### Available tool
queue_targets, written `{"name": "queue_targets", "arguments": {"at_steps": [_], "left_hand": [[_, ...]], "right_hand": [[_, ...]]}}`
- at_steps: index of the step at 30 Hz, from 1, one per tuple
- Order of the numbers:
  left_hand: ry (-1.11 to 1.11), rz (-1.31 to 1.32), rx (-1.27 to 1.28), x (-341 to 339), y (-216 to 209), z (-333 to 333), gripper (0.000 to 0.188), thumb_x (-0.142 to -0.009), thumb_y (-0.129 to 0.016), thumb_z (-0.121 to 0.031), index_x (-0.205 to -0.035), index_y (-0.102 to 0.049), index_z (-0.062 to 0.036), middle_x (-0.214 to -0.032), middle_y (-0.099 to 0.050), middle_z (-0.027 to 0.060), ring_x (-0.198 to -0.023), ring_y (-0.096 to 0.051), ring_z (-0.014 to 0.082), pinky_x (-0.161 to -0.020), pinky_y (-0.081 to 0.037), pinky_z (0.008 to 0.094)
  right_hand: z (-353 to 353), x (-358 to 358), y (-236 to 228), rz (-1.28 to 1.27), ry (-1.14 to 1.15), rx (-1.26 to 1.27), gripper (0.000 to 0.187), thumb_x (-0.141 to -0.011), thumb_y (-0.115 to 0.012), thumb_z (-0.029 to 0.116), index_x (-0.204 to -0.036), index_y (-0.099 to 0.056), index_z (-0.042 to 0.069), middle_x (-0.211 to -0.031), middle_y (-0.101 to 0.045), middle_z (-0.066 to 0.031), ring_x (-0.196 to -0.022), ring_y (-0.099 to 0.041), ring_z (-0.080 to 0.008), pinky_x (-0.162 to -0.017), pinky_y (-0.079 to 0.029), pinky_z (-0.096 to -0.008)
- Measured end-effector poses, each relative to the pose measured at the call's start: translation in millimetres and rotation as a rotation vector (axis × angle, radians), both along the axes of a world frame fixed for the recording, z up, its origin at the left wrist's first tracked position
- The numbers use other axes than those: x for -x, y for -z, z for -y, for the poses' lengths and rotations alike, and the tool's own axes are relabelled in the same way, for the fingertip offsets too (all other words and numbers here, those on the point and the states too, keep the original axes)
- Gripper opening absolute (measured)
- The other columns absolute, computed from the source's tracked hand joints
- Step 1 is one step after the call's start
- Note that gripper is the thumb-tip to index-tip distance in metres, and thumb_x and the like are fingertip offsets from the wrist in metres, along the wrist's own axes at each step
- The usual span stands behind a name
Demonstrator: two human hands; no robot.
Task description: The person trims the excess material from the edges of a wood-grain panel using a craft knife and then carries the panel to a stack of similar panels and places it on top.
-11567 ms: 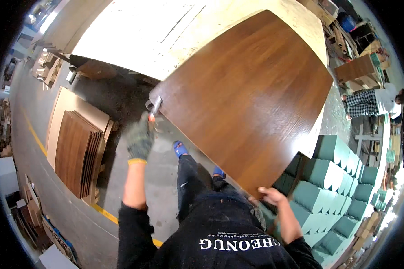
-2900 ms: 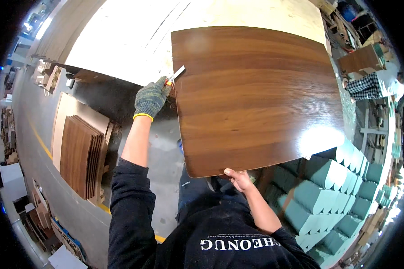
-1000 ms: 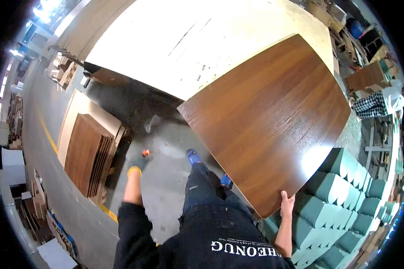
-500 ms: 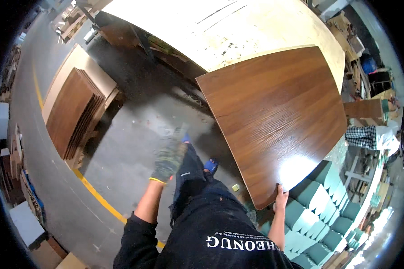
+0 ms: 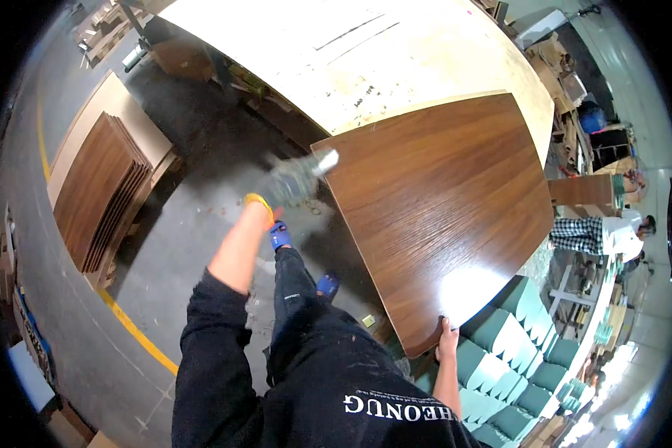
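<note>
A brown wood-grain board [image 5: 433, 209] lies tilted, its far part on the pale worktable [image 5: 276, 37] and its near corner raised toward me. My right hand [image 5: 447, 340], bare, grips that near corner, thumb on top and fingers hidden beneath. My left hand [image 5: 291, 183], in a grey-green glove with a yellow cuff, is beside the board's far left corner. It is smeared by motion. A short whitish thing [image 5: 326, 161] sticks out from its fingers at the board's edge; its kind cannot be made out.
On the left, a stack of brown boards [image 5: 101, 187] rests on a pale sheet over a pallet. Several green-wrapped bundles [image 5: 493, 347] stand at the right below the board. Farther right is a person [image 5: 605, 231] in a white top. A yellow line [image 5: 138, 325] crosses the floor.
My left hand has swung up and to the right, from over my legs to the board's left corner. My right hand stays on the near corner. The view has shifted slightly.
</note>
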State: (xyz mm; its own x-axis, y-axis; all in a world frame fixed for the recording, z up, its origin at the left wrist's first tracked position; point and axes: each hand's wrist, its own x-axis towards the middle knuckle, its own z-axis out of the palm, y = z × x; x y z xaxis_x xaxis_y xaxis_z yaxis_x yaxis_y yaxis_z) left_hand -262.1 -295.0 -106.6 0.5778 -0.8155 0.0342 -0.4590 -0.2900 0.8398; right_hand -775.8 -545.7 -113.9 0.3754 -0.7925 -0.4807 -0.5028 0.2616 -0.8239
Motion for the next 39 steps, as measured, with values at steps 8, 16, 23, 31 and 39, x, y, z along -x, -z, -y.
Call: {"name": "queue_targets", "arguments": {"at_steps": [8, 16, 23, 31, 39], "left_hand": [[-0.03, 1.244, -0.698, 30.9, 2.6, -11.1, 0.035, -0.087, -0.041, -0.009, -0.119, -0.053, -0.001, -0.1, -0.064, 0.0155, -0.08, -0.063, 0.0218, -0.071, -0.051, 0.0294], [-0.088, -0.711, 0.065, 65.8, -48.1, 25.3, 0.041, -0.084, -0.057, -0.022, -0.123, -0.057, -0.0111, -0.102, -0.064, 0.0103, -0.09, -0.06, 0.0216, -0.083, -0.047, 0.0316], [-0.527, 0.09, 0.253, -42.7, 6.2, -21.6, 0.048, -0.082, -0.053, -0.009, -0.13, -0.047, -0.0162, -0.115, -0.059, 0.0132, -0.1, -0.061, 0.0275, -0.084, -0.048, 0.0322], [-0.696, -0.049, 0.373, 4.7, 20.0, 27.4, 0.042, -0.076, -0.057, -0.001, -0.115, -0.06, -0.0135, -0.112, -0.063, 0.0086, -0.099, -0.062, 0.0216, -0.088, -0.047, 0.0294], [-0.718, 0.209, 0.11, 34.0, 3.5, 20.3, 0.044, -0.08, -0.056, -0.012, -0.123, -0.053, -0.009, -0.101, -0.065, 0.0105, -0.087, -0.063, 0.0246, -0.078, -0.05, 0.0295]], "right_hand": [[-4.9, -3.9, -4.1, -0.004, 0.038, 0.011, 0.05, -0.089, -0.057, 0.024, -0.129, -0.039, 0.001, -0.122, -0.049, -0.0092, -0.11, -0.046, -0.0214, -0.096, -0.037, -0.0353], [-6.8, -6.4, -9.1, -0.055, 0.045, 0.03, 0.051, -0.088, -0.058, 0.025, -0.129, -0.039, 0.001, -0.122, -0.049, -0.0092, -0.11, -0.046, -0.0215, -0.097, -0.036, -0.0344], [-0.7, 0.3, 4.3, -0.037, 0.028, -0.042, 0.06, -0.086, -0.061, 0.023, -0.133, -0.033, -0.002, -0.129, -0.044, -0.0106, -0.116, -0.043, -0.0228, -0.101, -0.032, -0.0341], [5.9, 8.3, 8.8, -0.035, 0.027, -0.014, 0.055, -0.086, -0.061, 0.028, -0.128, -0.039, 0.0, -0.12, -0.049, -0.0081, -0.108, -0.046, -0.021, -0.095, -0.036, -0.0347], [0.3, -2.2, -1.7, -0.084, -0.042, 0.009, 0.06, -0.086, -0.06, 0.023, -0.133, -0.032, -0.002, -0.125, -0.047, -0.011, -0.113, -0.045, -0.0232, -0.099, -0.033, -0.0342]]}}
